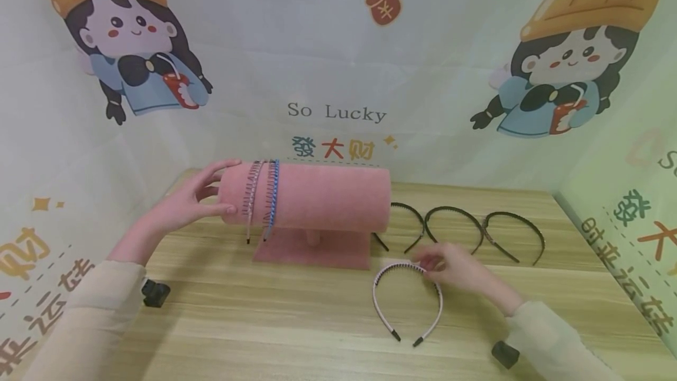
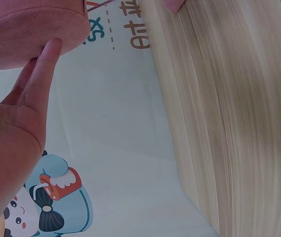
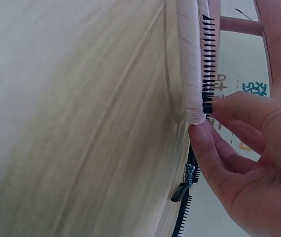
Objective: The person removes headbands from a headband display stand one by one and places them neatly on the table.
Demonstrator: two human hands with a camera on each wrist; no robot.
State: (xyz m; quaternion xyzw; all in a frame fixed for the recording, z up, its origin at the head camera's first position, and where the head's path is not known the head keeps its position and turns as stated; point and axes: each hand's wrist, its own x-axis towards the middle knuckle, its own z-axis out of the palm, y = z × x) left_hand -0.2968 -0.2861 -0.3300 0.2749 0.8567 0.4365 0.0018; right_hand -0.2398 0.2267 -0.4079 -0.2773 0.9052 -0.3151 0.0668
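My left hand (image 1: 182,203) holds the left end of a pink plush headband stand (image 1: 333,196), with the thumb at the front and the fingers spread over the end. In the left wrist view, fingertips press against the roll (image 2: 37,29). A blue headband (image 1: 274,193) and a pale beaded one (image 1: 252,196) sit around the roll near that hand. To the right, my right hand (image 1: 457,269) pinches the top of a pale pink headband (image 1: 375,296) between thumb and fingers. Black comb teeth line its inner side, and its dark-tipped ends point toward me.
Several black headbands lie on the wooden table (image 1: 238,328) behind my right hand, one (image 1: 539,237) farthest right and one partly hidden by the roll. Printed cloth walls (image 1: 254,69) enclose the table at the back and sides.
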